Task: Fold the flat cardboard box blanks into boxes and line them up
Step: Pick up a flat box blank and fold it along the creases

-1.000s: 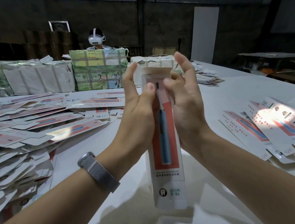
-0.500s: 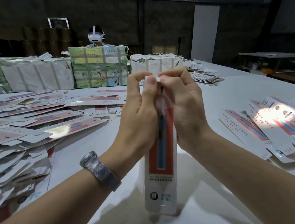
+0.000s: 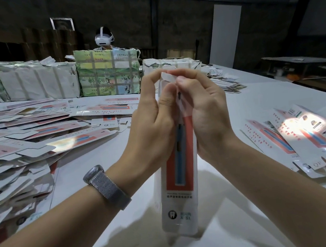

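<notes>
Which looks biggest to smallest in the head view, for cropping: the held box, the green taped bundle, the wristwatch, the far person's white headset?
1. Held box, though nearness to the camera inflates it.
2. Green taped bundle, much farther off.
3. Wristwatch, also near.
4. White headset, far away.

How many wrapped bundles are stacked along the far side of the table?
3, as far as shows: a long white bundle at far left, a green bundle in the middle, a smaller white bundle behind the hands. More may be hidden.
</notes>
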`<state>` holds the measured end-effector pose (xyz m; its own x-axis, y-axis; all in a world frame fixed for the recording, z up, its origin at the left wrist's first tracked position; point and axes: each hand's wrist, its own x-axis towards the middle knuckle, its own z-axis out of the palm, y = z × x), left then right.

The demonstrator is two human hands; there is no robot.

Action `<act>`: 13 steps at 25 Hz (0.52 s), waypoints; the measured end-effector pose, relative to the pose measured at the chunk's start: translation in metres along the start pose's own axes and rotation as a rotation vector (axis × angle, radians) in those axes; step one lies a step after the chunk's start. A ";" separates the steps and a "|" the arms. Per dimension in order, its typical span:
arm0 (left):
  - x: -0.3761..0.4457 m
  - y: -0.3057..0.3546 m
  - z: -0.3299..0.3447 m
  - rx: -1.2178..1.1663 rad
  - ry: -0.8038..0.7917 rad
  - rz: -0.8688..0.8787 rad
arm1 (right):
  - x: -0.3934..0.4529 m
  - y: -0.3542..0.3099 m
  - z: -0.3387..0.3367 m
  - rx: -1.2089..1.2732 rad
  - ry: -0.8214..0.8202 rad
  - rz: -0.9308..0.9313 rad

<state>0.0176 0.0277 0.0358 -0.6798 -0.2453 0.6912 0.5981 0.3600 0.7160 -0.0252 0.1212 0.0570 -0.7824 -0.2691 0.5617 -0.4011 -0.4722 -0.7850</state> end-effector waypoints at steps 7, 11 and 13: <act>0.001 -0.001 -0.002 0.060 -0.034 0.020 | 0.006 -0.001 -0.004 0.046 -0.010 -0.011; 0.000 0.002 -0.004 0.063 -0.033 0.007 | 0.010 -0.005 -0.009 -0.033 -0.052 0.013; 0.000 0.004 -0.004 0.033 -0.051 -0.022 | 0.011 -0.005 -0.010 -0.072 -0.031 0.004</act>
<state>0.0216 0.0253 0.0385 -0.7140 -0.2082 0.6685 0.5687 0.3845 0.7271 -0.0369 0.1293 0.0642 -0.7693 -0.2975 0.5654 -0.4321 -0.4096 -0.8034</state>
